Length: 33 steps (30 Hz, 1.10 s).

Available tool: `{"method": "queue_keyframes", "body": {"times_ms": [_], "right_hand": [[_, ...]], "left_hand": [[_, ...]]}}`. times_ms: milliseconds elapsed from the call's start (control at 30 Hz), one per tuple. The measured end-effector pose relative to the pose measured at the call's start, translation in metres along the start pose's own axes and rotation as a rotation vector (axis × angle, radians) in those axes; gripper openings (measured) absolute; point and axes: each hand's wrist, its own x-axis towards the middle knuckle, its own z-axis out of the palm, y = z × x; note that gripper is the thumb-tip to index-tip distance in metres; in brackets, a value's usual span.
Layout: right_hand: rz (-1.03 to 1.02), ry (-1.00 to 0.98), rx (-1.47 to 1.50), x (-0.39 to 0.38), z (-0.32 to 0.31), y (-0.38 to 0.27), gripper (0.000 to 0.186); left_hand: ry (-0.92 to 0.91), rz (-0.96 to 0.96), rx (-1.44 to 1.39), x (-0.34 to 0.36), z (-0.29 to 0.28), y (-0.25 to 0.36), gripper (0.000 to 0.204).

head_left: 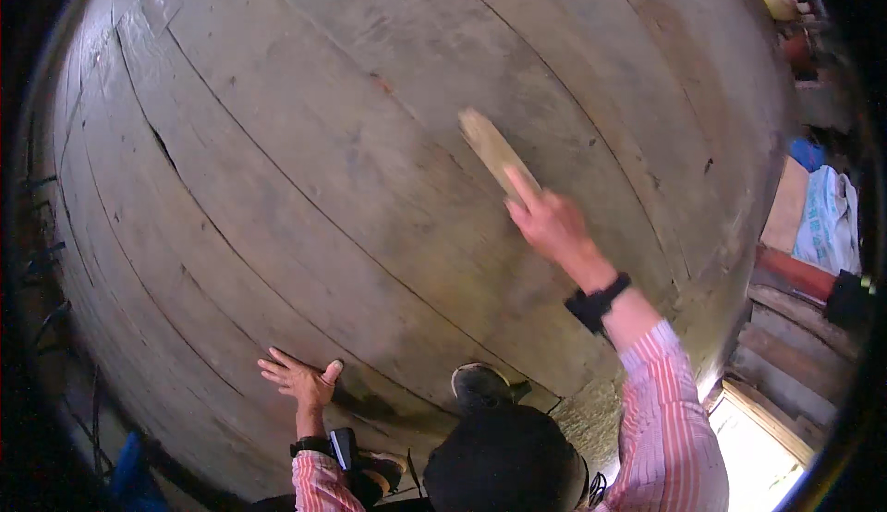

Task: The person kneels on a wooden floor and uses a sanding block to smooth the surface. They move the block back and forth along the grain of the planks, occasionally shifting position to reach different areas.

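Observation:
My right hand (552,224) grips a long, flat, light-brown piece of wood (492,147), with the index finger stretched along it. The wood points up and left over a broad grey-brown planked surface (314,142); whether its underside touches the planks I cannot tell. Closer to me on the left, my left hand (300,378) has its fingers spread and thumb out, with nothing in it. It looks to be on or just above the planks. Dark straps circle both wrists, and a small dark device (344,448) sits by the left one.
Dark seams and cracks run across the planks. A dark shoe (480,387) and a black rounded shape (504,461) are near me at the bottom. On the right are a white and blue bag (829,221), a reddish bar (795,274) and stacked boards (790,364). Something blue (134,475) is at lower left.

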Motion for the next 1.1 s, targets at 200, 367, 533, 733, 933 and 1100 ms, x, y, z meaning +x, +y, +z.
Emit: {"method": "queue_keyframes", "body": {"times_ms": [200,367,533,733,933,1100], "right_hand": [[-0.085,0.174,0.037,0.172,-0.006,-0.053,0.045],[-0.028,0.154,0.018,0.207,-0.014,-0.072,0.046],[-0.015,0.093,0.065,0.144,-0.008,-0.035,0.052],[0.067,0.009,-0.009,-0.033,-0.015,0.043,0.056],[0.078,0.028,-0.029,-0.131,-0.004,0.059,0.056],[0.039,0.031,-0.060,0.007,-0.005,0.025,0.057]], "left_hand": [[-0.029,-0.014,0.045,-0.002,-0.004,0.005,0.148],[-0.042,-0.030,0.043,-0.003,-0.005,0.007,0.147],[-0.030,-0.034,0.040,0.000,-0.004,0.006,0.145],[0.019,0.009,0.018,0.003,0.004,-0.003,0.146],[0.004,-0.029,0.051,0.008,0.008,-0.006,0.145],[0.010,-0.006,0.027,0.004,0.007,-0.008,0.144]]}}
